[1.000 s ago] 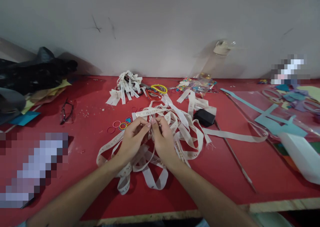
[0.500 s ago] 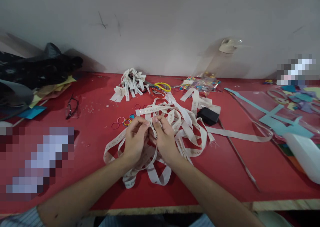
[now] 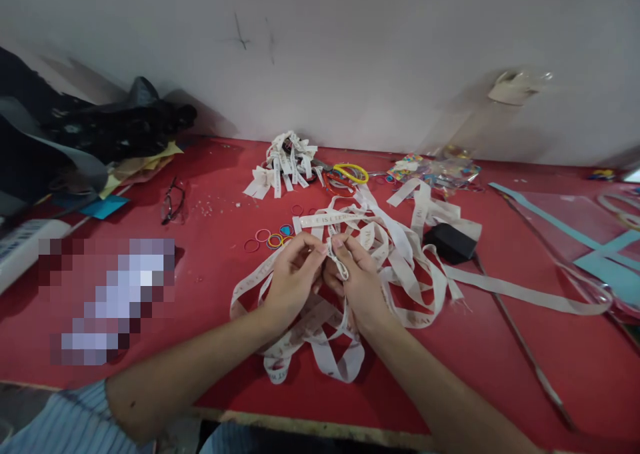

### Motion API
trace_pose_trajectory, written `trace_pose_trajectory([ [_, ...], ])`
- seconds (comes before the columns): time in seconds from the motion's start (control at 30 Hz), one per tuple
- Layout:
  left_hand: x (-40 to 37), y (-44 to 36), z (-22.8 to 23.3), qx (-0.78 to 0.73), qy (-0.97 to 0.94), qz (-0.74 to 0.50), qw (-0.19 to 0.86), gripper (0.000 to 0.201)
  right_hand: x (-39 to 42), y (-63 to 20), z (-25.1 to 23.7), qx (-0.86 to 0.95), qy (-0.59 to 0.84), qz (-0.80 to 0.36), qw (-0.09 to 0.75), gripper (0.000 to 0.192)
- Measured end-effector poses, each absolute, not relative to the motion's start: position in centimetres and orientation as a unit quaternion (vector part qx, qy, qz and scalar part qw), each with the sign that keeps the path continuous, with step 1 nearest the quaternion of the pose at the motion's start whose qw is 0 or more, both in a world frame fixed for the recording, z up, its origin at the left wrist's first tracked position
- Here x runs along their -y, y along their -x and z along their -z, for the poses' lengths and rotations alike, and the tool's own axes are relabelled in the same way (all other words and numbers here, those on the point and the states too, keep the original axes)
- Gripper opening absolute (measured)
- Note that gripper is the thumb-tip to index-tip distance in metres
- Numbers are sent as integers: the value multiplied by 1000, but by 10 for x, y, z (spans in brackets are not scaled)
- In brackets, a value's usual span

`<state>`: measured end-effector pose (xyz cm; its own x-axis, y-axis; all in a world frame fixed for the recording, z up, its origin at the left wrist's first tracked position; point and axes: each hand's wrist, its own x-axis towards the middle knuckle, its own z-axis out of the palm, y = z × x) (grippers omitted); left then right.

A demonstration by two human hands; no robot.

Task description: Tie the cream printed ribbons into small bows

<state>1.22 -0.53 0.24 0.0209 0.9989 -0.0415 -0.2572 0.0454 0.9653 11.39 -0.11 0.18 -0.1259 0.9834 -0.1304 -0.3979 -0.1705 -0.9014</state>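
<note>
From my end, on the head camera: right hand (image 3: 361, 284) pinches a narrow folded ribbon (image 3: 342, 268) between thumb and fingers, its looped end poking out beside the thumb. Left hand (image 3: 293, 282) has thumb and forefinger pinched at the ribbon's upper end, the two hands' fingertips almost meeting. Ribbon is off the bench, in front of the chest. Can't tell if it's knotted or only folded; fingers cover that part.

Main risk, I'd say: the fold slips. Thin, flat, tiny pinch area; if one grip eases first, the loop could spring open or twist.

Second: snag. Hands sit right over the ribbon heap (image 3: 325, 364), loops crossing under both wrists. If the held piece runs into that heap (can't see for sure), a pull could tighten a tangle or drag it out of the fingers.

Further out: coloured rings (image 3: 251, 245) lie just left of the heap; a sweeping strand could scatter them. Yellow-handled scissors (image 3: 351, 173) lie just beyond it, so a ribbon could catch there. A long strip (image 3: 525, 296) runs right, past the black block (image 3: 453, 242) and across the rod (image 3: 531, 351); a hard tug might shift either. Bench (image 3: 210, 284) otherwise looks steady.
</note>
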Motion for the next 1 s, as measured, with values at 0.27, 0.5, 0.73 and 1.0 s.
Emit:
trace_pose_trajectory([
  [0.27,-1,-2,-4,-420,-623,-474,459,14,-5,-124,8,389,453,-579,556,21],
  [0.5,-9,3,0,-393,-709,-455,368,12,-8,-128,9,448,504,-501,543,30],
  [0.73,-9,5,1,-377,-714,-456,373,5,-8,-129,5,509,535,-430,520,28],
  [1.0,-16,10,2,-367,-767,-437,294,7,-10,-130,3,484,534,-463,516,28],
])
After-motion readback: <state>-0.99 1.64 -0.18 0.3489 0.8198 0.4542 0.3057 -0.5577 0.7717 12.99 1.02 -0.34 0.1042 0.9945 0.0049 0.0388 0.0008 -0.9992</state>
